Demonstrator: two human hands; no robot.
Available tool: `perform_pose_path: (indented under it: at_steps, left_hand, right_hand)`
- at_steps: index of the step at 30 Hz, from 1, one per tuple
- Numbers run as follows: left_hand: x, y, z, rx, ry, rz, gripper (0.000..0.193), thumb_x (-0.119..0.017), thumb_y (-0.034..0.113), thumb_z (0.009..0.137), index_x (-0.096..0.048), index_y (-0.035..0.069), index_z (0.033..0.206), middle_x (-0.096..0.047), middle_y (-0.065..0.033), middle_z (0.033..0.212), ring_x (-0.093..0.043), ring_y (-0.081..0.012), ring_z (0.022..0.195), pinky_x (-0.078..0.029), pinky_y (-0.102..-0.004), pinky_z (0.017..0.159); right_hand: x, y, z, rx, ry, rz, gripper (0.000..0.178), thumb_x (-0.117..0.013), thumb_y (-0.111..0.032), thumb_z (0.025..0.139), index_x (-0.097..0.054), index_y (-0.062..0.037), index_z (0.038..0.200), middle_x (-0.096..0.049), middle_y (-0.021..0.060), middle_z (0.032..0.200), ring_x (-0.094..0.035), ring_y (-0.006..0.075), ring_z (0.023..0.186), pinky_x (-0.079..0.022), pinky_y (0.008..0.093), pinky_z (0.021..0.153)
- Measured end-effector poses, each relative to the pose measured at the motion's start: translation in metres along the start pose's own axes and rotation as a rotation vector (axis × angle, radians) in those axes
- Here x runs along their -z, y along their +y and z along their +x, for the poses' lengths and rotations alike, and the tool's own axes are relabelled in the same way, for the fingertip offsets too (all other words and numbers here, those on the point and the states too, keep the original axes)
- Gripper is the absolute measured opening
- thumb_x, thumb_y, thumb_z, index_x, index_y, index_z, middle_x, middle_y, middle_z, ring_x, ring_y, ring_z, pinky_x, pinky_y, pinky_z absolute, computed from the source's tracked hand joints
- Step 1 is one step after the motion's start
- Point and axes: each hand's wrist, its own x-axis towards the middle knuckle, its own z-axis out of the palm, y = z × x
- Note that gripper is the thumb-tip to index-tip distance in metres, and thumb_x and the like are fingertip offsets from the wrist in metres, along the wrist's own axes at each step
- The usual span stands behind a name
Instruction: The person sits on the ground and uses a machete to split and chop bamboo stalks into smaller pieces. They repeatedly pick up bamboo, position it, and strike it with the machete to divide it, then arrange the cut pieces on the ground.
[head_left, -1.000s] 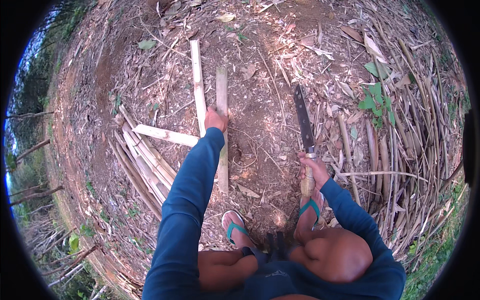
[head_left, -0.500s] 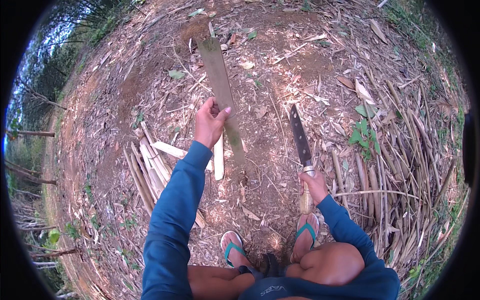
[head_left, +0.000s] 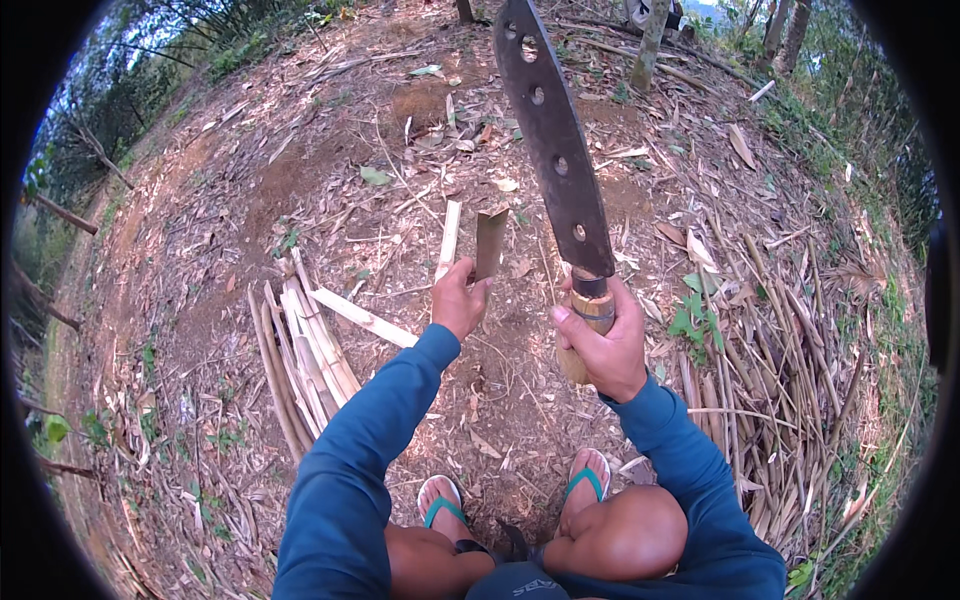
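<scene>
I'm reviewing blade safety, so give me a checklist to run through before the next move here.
1. Right hand gripping the knife handle: ok, fingers wrapped around it.
2. Blade apart from left hand: ok, its tip points away.
3. Left hand holding the brownish strip: ok.
4. Left hand apart from the pale strip: cannot tell, they meet in view.
5. Blade apart from feet: ok.
6. Edge sharp: cannot tell.

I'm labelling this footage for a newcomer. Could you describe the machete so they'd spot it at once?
Find the heap of dry sticks on the right, then the right hand just left of it. That hand grips the wooden handle of the machete, blade pointing up the picture. Its wide, dark blade with a row of holes sets it apart from the pale split strips farther left.
</scene>
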Motion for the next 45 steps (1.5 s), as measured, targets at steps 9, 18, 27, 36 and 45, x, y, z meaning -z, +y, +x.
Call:
perform_pose_path:
  at_steps: [9,18,27,36,45]
  left_hand:
    - [0.006,0.004,-0.001,-0.010,-0.033,0.061,0.019,-0.073,0.011,0.084,-0.059,0.002,0.093,-0.066,-0.0158,0.087,-0.067,-0.0334,0.083,-0.052,-0.0413,0.075]
    - [-0.008,0.011,-0.006,-0.055,0.027,0.042,0.017,-0.072,0.011,0.085,-0.060,0.002,0.092,-0.068,-0.0154,0.088,-0.068,-0.0323,0.081,-0.053,-0.0399,0.072]
    - [0.024,0.109,0.033,-0.362,0.078,0.082,0.020,-0.072,0.014,0.085,-0.062,0.000,0.095,-0.068,-0.0155,0.083,-0.068,-0.0332,0.079,-0.053,-0.0390,0.069]
    - [-0.042,-0.001,-0.031,-0.025,-0.016,0.044,0.031,-0.069,0.020,0.088,-0.062,0.002,0.112,-0.067,-0.0203,0.094,-0.065,-0.0373,0.089,-0.050,-0.0433,0.079]
    - [-0.046,0.020,-0.007,-0.044,-0.107,-0.019,0.017,-0.065,0.019,0.090,-0.064,0.006,0.100,-0.067,-0.0194,0.079,-0.066,-0.0395,0.072,-0.050,-0.0451,0.065]
  right_hand:
    - [-0.007,0.006,-0.001,0.026,0.094,-0.013,0.014,-0.071,-0.006,0.084,-0.063,-0.0016,0.095,-0.062,0.0006,0.078,-0.057,0.0080,0.069,-0.048,0.0262,0.063]
    - [0.008,0.053,0.000,-0.227,-0.070,-0.102,0.023,-0.074,-0.016,0.084,-0.061,-0.0018,0.097,-0.059,-0.0009,0.076,-0.054,0.0075,0.068,-0.046,0.0274,0.064]
    - [0.025,-0.021,0.000,-0.092,-0.017,-0.011,0.027,-0.075,-0.013,0.088,-0.059,0.0004,0.105,-0.062,0.0002,0.079,-0.058,0.0047,0.073,-0.049,0.0247,0.064]
    - [0.010,0.059,0.012,-0.248,-0.106,-0.198,0.040,-0.074,-0.018,0.086,-0.060,0.0026,0.117,-0.070,0.0097,0.088,-0.062,0.0113,0.079,-0.052,0.0296,0.072]
    - [0.024,0.010,-0.016,-0.536,-0.193,0.469,0.028,-0.074,-0.022,0.090,-0.056,-0.0035,0.101,-0.062,0.0059,0.080,-0.060,0.0105,0.061,-0.050,0.0295,0.058]
